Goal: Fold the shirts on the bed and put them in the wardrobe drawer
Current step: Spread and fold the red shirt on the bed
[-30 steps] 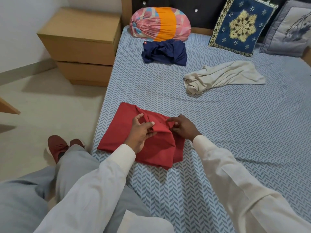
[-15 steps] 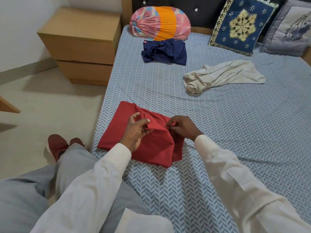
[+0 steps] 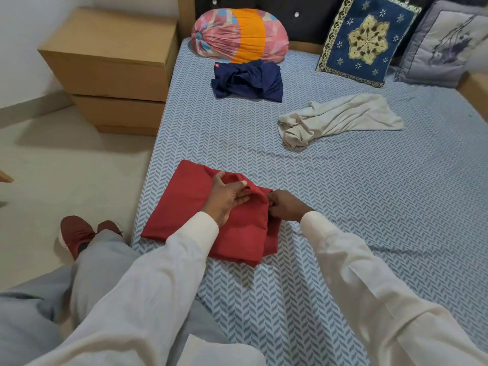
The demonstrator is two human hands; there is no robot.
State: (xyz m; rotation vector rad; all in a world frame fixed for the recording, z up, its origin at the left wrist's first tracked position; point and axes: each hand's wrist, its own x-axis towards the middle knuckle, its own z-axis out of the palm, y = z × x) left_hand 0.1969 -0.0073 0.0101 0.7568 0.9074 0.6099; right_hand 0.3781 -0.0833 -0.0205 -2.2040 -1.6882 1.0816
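A red shirt [image 3: 182, 207], partly folded, lies on the bed [image 3: 356, 207] near its left edge. My left hand [image 3: 227, 198] grips a raised fold of red cloth on top of it. My right hand [image 3: 284, 207] pinches the same fold at the shirt's right edge. A crumpled navy shirt [image 3: 248, 80] lies farther back by the bolster. A crumpled cream shirt [image 3: 340, 118] lies at the middle right of the bed.
A pink and orange bolster [image 3: 239, 35] and two cushions [image 3: 367, 38] lean against the headboard. A wooden bedside cabinet with drawers [image 3: 111, 67] stands left of the bed. My legs and red shoes [image 3: 76, 231] are over the floor beside the bed's left edge.
Both hands have kept hold of the red fold and shifted it slightly; the left hand moved a little up and left across the shirt.
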